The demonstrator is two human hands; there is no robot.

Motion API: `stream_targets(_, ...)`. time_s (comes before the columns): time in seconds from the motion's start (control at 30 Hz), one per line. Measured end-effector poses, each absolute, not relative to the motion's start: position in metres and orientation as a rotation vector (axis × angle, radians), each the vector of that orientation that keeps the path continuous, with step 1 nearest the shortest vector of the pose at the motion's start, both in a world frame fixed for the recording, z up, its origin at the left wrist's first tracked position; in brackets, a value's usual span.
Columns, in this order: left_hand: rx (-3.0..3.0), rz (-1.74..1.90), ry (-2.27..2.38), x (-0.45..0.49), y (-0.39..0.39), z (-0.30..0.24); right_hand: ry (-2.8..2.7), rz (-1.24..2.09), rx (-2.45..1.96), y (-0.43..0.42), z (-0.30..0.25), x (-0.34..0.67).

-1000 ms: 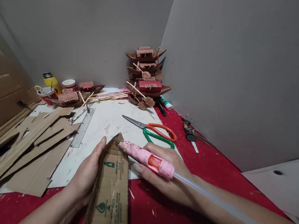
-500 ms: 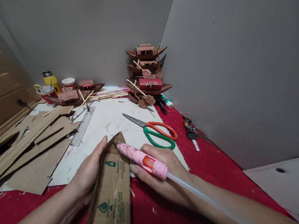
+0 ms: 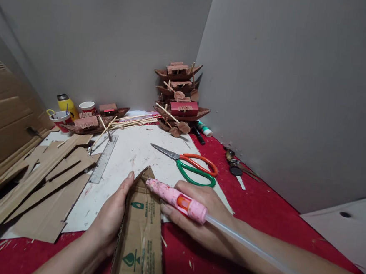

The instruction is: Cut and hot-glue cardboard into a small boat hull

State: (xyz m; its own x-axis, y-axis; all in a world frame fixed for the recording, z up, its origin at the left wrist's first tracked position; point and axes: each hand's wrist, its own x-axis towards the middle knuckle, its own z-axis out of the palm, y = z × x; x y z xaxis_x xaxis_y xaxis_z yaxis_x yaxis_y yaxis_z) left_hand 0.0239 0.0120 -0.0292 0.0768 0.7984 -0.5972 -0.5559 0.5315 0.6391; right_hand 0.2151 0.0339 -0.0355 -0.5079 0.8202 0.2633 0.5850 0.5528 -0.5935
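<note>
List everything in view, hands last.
Folded cardboard: one, brown, centre
Tool: one, pink, centre
Rod: one, translucent, right
Scissors: one, orange and green, centre
Model boats: at least five, brown, back
Sticks: several, pale, back
Cups: two, red and white, left
Bottle: one, yellow, left
Ruler: one, transparent, left
Cardboard pieces: several, brown, left
Marker: one, black, back
Tube: one, green and white, back
Keys: count unclear, dark, right
Sheet: one, white, under scissors
Tabletop: one, red, below
Walls: two, grey, behind
Left hand: one, bare, left
Right hand: one, bare, holding tool

Head-worn view, facing forward and down
It looks from close above the hands (image 3: 112, 211), across the counter (image 3: 253, 210) to two meeting walls (image 3: 114, 44).
</note>
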Motion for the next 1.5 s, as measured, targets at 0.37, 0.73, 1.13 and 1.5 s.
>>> stream_targets(0.37, 0.272, 1.071, 1.102, 0.024, 0.012, -0.029, -2.361, 0.641, -1.107, 0.031, -0.035, 0.216)
stream_targets(0.73, 0.421, 1.218, 1.229, 0.022, 0.011, -0.036, -2.332, 0.470, -1.179, 0.035, -0.036, 0.222)
stream_targets(1.13, 0.510, 1.159, 1.245, 0.024, 0.008, -0.029, -2.375, 0.545, -1.265, 0.027, -0.038, 0.219)
stream_targets(1.5, 0.571, 1.193, 1.306, 0.024, 0.008, -0.031, -2.373, 0.601, -1.317, 0.024, -0.031, 0.216)
